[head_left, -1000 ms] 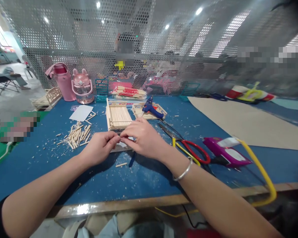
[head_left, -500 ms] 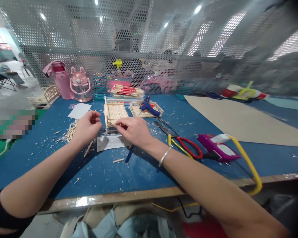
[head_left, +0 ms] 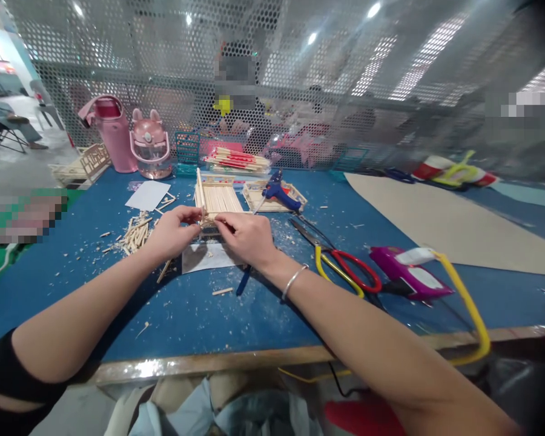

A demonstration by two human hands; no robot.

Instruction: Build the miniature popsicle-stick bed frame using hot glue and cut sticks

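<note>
A small model built of wooden sticks (head_left: 220, 197), with a slatted floor and low railings, stands in front of me. At its near left corner are the fingertips of my left hand (head_left: 178, 233), closed on the corner post. My right hand (head_left: 251, 240) pinches the model's near railing, its fingers curled; any small piece between them is hidden. Below the hands lies a white paper (head_left: 209, 258) with bits on it. Left of the model is a pile of cut sticks (head_left: 136, 233). Behind and to the right, a blue glue gun (head_left: 279, 192) rests across a second stick frame (head_left: 254, 198).
Red-handled scissors (head_left: 356, 272) and a purple tool with a yellow cord (head_left: 411, 272) lie to the right, before a brown sheet (head_left: 440, 224). A pink bottle (head_left: 117, 136), a rabbit-eared bottle (head_left: 149, 145) and bundled sticks (head_left: 238, 160) stand along the perforated metal screen (head_left: 300, 72).
My left hand has moved right and forward from beside the model to its near left corner. My right hand stays at the near railing. The view has shifted slightly.
</note>
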